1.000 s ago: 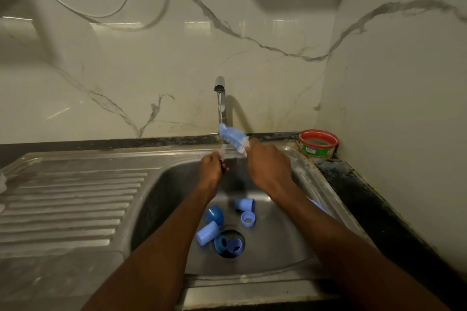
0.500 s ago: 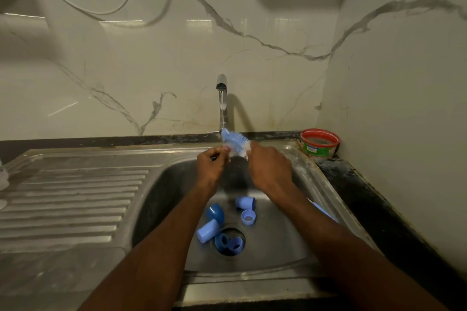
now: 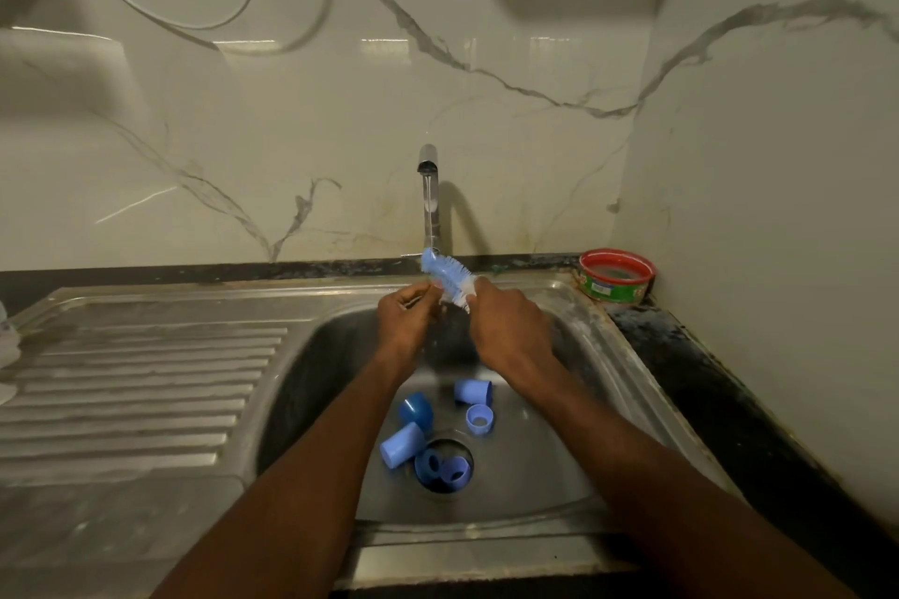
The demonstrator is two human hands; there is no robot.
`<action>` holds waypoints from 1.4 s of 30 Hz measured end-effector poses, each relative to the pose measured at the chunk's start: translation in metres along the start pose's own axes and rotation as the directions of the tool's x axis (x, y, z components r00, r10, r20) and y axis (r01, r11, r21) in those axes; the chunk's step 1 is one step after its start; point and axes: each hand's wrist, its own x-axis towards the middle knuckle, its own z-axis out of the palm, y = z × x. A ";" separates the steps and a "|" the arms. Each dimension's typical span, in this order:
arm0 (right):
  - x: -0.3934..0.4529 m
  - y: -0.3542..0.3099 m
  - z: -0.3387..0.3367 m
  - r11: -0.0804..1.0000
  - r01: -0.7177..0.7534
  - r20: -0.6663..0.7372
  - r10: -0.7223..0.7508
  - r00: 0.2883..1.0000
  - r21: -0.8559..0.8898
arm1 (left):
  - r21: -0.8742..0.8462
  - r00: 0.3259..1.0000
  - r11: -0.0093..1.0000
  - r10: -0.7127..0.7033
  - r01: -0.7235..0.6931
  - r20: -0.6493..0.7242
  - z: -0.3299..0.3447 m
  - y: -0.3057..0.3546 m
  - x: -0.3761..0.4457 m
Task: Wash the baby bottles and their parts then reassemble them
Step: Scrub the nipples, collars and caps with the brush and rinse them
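**Slippery Work at the Sink**

While water runs from the tap (image 3: 428, 170), both hands are up under it, and small things can slip. Far left, the drainboard (image 3: 136, 384) slopes to the sink (image 3: 603, 384).

Next comes the left hand (image 3: 406, 316). Its fingers are curled near the brush (image 3: 447, 275), and they seem to pinch something tiny. I cannot tell what it is. If it is a wet little part, it could drop from those fingers.

Below, blue bottle parts lie in the sink: a dome cap (image 3: 416, 410), a cup (image 3: 402, 445), two rings in the drain (image 3: 442, 466), another cup (image 3: 473, 391) and a ring (image 3: 480, 418). The drain parts sit right in the hole. I think they could block the water, or get stuck. No whole bottle shows.

Then the right hand (image 3: 508, 331) grips the brush handle tight, with the bristles up in the stream. Water could spray off them.

Far right sits a tub (image 3: 617, 275) with a red rim and green label. Its writing is too small to read. No other words show.
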 end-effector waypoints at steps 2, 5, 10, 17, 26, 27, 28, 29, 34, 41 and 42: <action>-0.002 -0.003 0.001 0.999 0.035 -0.009 -0.035 0.999 -0.012 | -0.202 0.988 0.968 -0.144 0.150 0.048 0.006 0.007 -0.004; 0.000 -0.006 -0.001 0.998 0.057 -0.061 -0.057 0.996 -0.004 | -0.355 0.978 0.911 -0.201 0.209 0.060 0.009 0.014 -0.004; 0.004 -0.010 -0.003 0.994 0.103 -0.063 -0.101 0.993 0.031 | -0.393 0.984 0.903 -0.172 0.176 0.045 0.005 0.015 -0.002; 0.018 0.011 -0.009 0.995 0.004 -0.069 0.002 0.998 0.096 | -0.325 0.986 0.932 -0.138 0.161 0.094 0.005 0.012 0.000; 0.021 0.014 -0.005 0.992 -0.099 -0.057 0.104 0.993 0.078 | -0.348 0.980 0.924 -0.105 0.158 0.167 0.016 0.016 -0.004; 0.022 0.015 -0.007 0.991 -0.094 -0.077 0.102 0.992 0.095 | -0.361 0.986 0.920 -0.113 0.151 0.124 0.015 0.015 -0.002; 0.021 0.014 -0.008 0.991 -0.073 -0.093 0.084 0.992 0.111 | -0.379 0.988 0.912 -0.136 0.154 0.074 0.014 0.015 0.000; 0.019 0.013 -0.008 0.993 -0.037 -0.105 0.050 0.993 0.115 | -0.393 0.985 0.904 -0.172 0.167 0.023 0.011 0.015 0.002; 0.005 -0.006 0.005 0.997 0.078 -0.038 -0.077 0.996 0.028 | -0.252 0.970 0.942 -0.240 0.220 -0.051 0.004 0.010 0.003; 0.017 0.000 -0.004 0.999 -0.039 -0.120 0.039 0.992 -0.004 | -0.441 0.967 0.867 -0.253 0.231 0.010 0.013 0.017 -0.002; 0.018 0.003 -0.007 1.000 -0.031 -0.137 0.030 0.990 -0.002 | -0.430 0.964 0.872 -0.266 0.234 -0.015 0.011 0.015 0.001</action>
